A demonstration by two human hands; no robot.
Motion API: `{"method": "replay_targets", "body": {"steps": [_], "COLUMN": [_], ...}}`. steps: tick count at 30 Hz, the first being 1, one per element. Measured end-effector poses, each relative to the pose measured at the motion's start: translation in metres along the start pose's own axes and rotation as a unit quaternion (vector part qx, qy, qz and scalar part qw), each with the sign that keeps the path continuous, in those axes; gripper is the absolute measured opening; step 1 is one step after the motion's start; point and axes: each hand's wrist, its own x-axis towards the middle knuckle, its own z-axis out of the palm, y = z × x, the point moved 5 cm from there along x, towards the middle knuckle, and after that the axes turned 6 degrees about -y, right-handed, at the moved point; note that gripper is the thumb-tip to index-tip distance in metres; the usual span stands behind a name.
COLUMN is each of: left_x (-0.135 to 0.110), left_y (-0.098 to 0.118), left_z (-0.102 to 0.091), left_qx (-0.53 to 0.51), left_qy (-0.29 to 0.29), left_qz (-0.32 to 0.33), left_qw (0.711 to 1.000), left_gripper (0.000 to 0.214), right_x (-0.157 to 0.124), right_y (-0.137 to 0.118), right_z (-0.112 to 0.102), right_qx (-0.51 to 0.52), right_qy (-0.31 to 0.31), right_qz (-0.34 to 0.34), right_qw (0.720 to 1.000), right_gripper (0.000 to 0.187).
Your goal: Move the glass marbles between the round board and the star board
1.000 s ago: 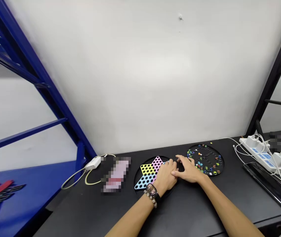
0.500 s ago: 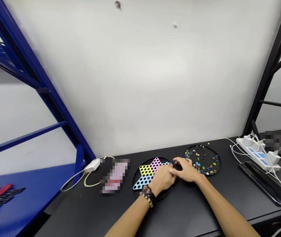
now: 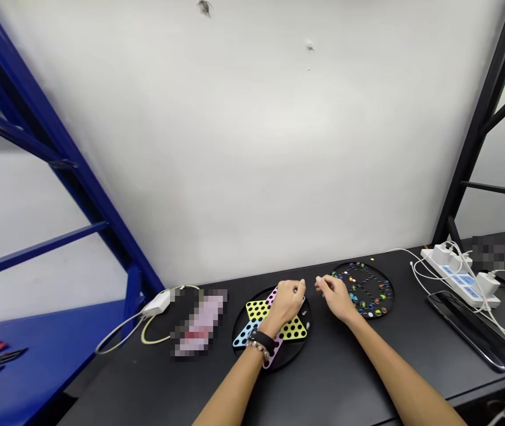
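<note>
My left hand (image 3: 286,303) is curled closed above a round black board (image 3: 288,358) with a Chinese checkers star (image 3: 257,309) in yellow, pink and light blue, full of holes. Whatever the fingers enclose is hidden. Two small pale spots show on the board's right rim. Just right of the board, my right hand (image 3: 336,297) pinches thumb and fingertips together; I cannot make out what is between them. That hand covers the left edge of a second round black tray (image 3: 393,294), where several coloured glass marbles (image 3: 377,302) lie.
A white power strip (image 3: 460,278) with plugs and cables and a black phone (image 3: 474,328) lie on the right of the black table (image 3: 154,378). At left are a white adapter (image 3: 157,303) with a cable and a blurred-out pink item (image 3: 203,322). A wall stands behind.
My hands have drawn apart from touching. The left has curled and lifted, uncovering more of the star; the right fingers have closed into a pinch. The view has shifted slightly.
</note>
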Motion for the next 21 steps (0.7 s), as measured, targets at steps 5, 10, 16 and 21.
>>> {"method": "replay_targets", "body": {"steps": [5,10,16,21], "left_x": [0.016,0.011,-0.006,-0.032], "left_y": [0.03,0.066,0.055,0.018], "left_z": [-0.014,0.01,-0.003,-0.002], "left_qx": [-0.024,0.105,0.024,0.135], "left_qy": [0.039,-0.009,-0.03,-0.102], "left_qz": [0.021,0.106,0.115,0.058], "left_qw": [0.999,0.989,0.993,0.984], "left_gripper": [0.054,0.028,0.021,0.02], "right_x": [-0.007,-0.012,-0.001,-0.001], "right_y": [0.013,0.021,0.022,0.016], "right_z": [0.029,0.037,0.014,0.004], "right_qx": [0.348,0.508,0.508,0.508], "right_qy": [-0.102,-0.047,-0.026,-0.008], "right_qz": [0.211,0.274,0.249,0.227], "right_qw": [0.908,0.815,0.824,0.831], "right_gripper": [0.059,0.046,0.033,0.034]}}
